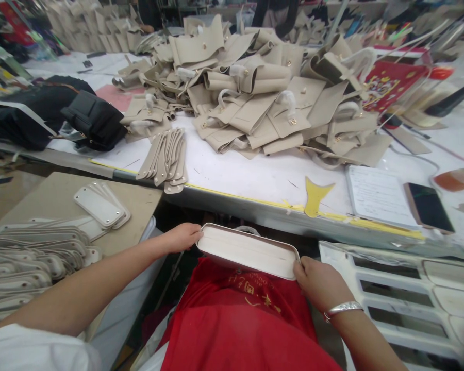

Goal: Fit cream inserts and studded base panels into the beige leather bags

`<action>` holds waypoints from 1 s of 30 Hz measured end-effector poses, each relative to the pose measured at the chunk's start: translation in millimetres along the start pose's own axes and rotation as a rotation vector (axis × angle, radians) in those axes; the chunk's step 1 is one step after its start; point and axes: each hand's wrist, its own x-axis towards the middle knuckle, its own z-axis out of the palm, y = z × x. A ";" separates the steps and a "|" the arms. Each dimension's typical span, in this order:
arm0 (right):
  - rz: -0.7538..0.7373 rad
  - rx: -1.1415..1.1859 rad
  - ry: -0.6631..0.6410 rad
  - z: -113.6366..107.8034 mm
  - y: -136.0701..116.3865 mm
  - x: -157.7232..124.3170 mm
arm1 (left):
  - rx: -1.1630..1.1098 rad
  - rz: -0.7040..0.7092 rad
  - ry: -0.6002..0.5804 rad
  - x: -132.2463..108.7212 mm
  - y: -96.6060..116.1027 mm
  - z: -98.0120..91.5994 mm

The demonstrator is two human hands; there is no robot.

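A beige handbag (251,252) is stretched level between my hands above my lap, its long, pale, rounded-corner side facing up with a raised edge. A curved, pale handle-like strip shows just behind it. At its left end, my left hand (183,237) pinches the corner between thumb and fingers. My right hand (316,278) grips the opposite corner, with a silver bangle on that wrist. Below the bag lies my red apron (251,330) with gold lettering.
Beige bag parts (255,93) are heaped on the white table (224,170). Stacked straps (166,157) lie at its front edge, near a yellow template (316,197), notebook (379,196) and phone (429,207). Left is a board (135,206) with studded pieces (100,205); right, a white slatted rack (394,275).
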 end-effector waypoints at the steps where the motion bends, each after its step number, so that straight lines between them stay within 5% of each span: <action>1: 0.002 -0.003 0.000 0.5 -0.9 0.6 | 0.002 0.001 0.006 -0.2 0.3 0.2; 14: 0.011 0.023 -0.031 -3.5 -3.4 1.7 | -0.177 -0.147 -0.052 9.3 -3.1 2.9; 21: 0.011 0.033 -0.011 -1.2 -5.6 -0.5 | -0.675 -0.075 -0.311 2.2 -28.7 -6.9; 30: 0.011 0.060 -0.017 -3.3 -3.6 2.0 | -0.622 -0.190 -0.159 14.1 -29.3 5.9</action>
